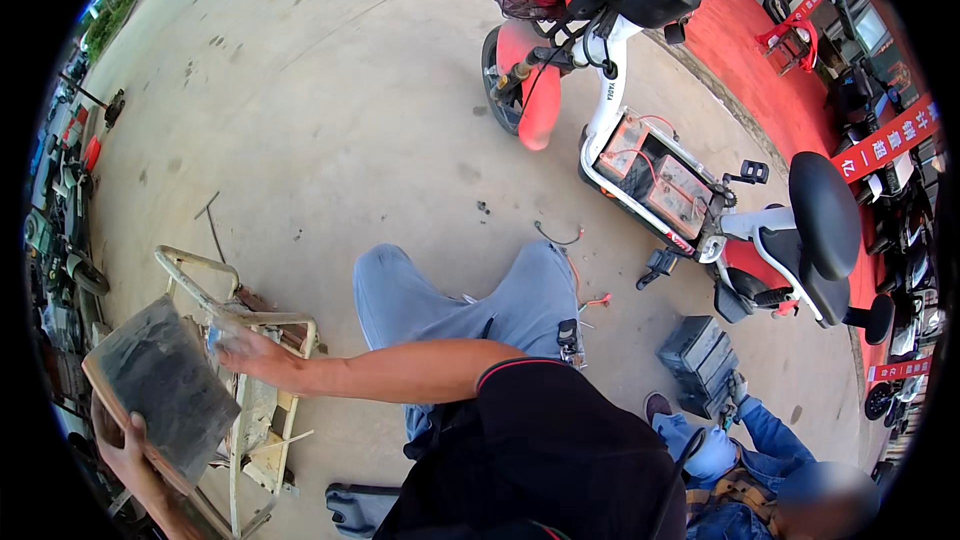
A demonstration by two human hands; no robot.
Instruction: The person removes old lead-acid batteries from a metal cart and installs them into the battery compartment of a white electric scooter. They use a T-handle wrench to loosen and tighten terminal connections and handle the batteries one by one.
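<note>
At the left, a dark, grimy square panel [170, 380] with a brown edge is tilted up. My left hand [122, 445] grips its near-left edge, thumb on top and fingers at the side. Across my body reaches my right arm; my right hand [250, 352] is closed just right of the panel's upper edge. Something small and bluish shows at its fingertips, too small to name. Beneath both hands stands a worn cream tube-metal frame [236, 425], with rusty and torn pieces inside it. The panel hides part of that frame.
A white and red electric bike [605, 90], its battery bay uncovered, stands at upper right. Beside me at lower right, another person [775, 440] has a gloved hand at a dark battery pack [697, 365]. Loose wires [575, 270] and a thin metal rod [212, 225] lie on the concrete.
</note>
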